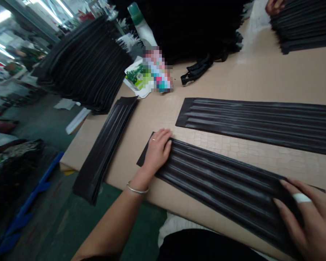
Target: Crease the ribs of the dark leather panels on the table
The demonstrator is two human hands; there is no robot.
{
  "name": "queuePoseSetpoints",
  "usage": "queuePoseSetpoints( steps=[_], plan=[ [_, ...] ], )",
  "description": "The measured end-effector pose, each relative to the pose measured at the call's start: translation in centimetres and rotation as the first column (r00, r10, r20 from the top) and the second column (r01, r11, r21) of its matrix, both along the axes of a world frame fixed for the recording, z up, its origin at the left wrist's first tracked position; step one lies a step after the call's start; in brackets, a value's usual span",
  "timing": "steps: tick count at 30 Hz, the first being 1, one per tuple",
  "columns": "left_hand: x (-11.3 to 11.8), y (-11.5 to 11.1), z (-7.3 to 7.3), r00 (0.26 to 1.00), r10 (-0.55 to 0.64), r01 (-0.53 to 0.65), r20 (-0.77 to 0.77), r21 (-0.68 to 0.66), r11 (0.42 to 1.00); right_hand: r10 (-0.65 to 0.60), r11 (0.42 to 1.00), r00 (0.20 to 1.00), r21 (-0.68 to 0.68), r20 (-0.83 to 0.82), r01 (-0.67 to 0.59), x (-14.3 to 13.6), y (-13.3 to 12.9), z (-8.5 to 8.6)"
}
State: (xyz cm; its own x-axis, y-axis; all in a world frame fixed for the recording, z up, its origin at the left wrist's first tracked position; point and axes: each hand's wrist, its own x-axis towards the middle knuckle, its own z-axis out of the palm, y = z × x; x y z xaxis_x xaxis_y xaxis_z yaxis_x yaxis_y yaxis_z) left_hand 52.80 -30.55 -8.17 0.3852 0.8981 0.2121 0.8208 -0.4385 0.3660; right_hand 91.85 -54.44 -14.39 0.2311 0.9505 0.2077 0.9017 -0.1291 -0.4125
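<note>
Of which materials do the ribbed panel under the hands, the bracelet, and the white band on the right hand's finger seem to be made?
Ribbed panel: probably leather or imitation leather, dark, softly glossy; light streaks follow its ridges.
Bracelet: likely metal, polished, judging by its silvery shine.
White band: perhaps tape or plaster; it looks matte, without glints.

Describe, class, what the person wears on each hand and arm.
The left hand has a thin, silvery ring on one finger, and a slim silver bangle circles that wrist; the forearm is bare. The right hand has a broad white band around one finger; whether it is tape or a ring is unclear. Neither hand wears a glove.
</note>
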Motion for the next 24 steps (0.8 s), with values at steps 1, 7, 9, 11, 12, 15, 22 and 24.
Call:
queuePoseSetpoints(
  steps=[1, 7, 9, 11, 12, 15, 22, 24],
  plan=[
    [-1.6, 1.0, -0.3, 0.999, 0.037, -0.038, -0.002, -0.008, 0.999, 0.021, 1.000, 0.999, -0.007, 0.043, -0.021, -0.8, 0.4, 0.6],
    [-5.4, 0.1, -1.4, 0.999, 0.035, -0.036, -0.027, -0.037, 0.999, 0.073, 0.997, 0.988, -0.033, 0.133, -0.069, 0.3, 1.5, 3.3],
    [-6.1, -1.1, -1.4, 0.997, 0.027, -0.030, -0.067, -0.045, 0.999, 0.007, 1.000, 0.990, 0.012, 0.144, -0.009, 2.5, 0.6, 4.0],
    [-6.3, -1.8, -1.5, 0.996, 0.039, -0.043, -0.083, -0.039, 0.998, -0.137, 0.990, 0.969, 0.061, 0.204, 0.127, 5.3, -0.7, 4.6],
    [-6.0, -2.1, -1.4, 0.996, 0.054, -0.054, -0.075, -0.009, 0.998, -0.215, 0.976, 0.944, 0.070, 0.249, 0.204, 6.8, -1.4, 4.8],
    [-2.5, -3.4, -0.9, 1.000, 0.024, -0.022, -0.014, 0.095, 0.995, -0.372, 0.921, 0.862, 0.022, 0.345, 0.388, 10.6, -2.8, 4.7],
    [14.2, -7.6, 0.4, 0.832, -0.550, 0.551, -0.075, -0.003, 0.834, -0.474, 0.829, 0.831, -0.170, 0.291, 0.532, 12.0, -2.3, 4.5],
    [17.0, -7.4, 0.1, 0.813, -0.569, 0.571, -0.124, -0.016, 0.821, -0.531, 0.789, 0.799, -0.179, 0.283, 0.588, 11.9, -3.3, 4.6]
  ],
)
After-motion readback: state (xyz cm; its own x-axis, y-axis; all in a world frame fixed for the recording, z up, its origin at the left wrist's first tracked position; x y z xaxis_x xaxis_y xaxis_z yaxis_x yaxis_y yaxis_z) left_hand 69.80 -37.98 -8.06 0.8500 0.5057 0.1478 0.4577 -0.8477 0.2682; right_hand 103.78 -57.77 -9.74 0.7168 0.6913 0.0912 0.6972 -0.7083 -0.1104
